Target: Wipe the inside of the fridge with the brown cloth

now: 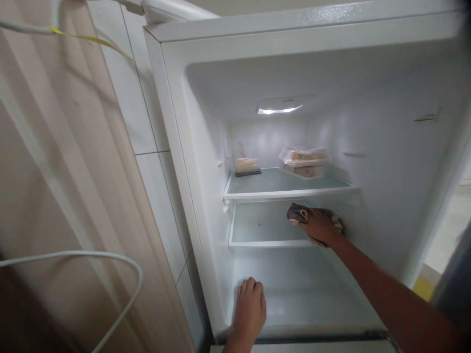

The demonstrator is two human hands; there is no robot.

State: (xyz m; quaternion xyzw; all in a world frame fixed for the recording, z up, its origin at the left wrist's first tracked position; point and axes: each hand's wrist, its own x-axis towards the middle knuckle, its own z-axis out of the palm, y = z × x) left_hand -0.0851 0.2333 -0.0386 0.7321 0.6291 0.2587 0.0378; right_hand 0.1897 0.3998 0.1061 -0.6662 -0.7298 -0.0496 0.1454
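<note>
My right hand (318,226) presses a crumpled dark patterned cloth (296,214) against the right part of the middle glass shelf (263,223) inside the refrigerator. Its fingers are closed over the cloth, which sticks out on both sides of the hand. Lower down, near the front left of the compartment, is my left hand (251,305), seen from the back. Those fingers are curled in, and no object shows in them. A small dark speck marks the middle shelf, left of the cloth.
Wrapped food trays (303,162) are stacked on the upper shelf (274,183), with a packet of pale slices (247,165) at its left. A lit lamp (280,111) is overhead. Left of the refrigerator (172,127) stand a wooden panel (84,162) and a looping white cable (137,269).
</note>
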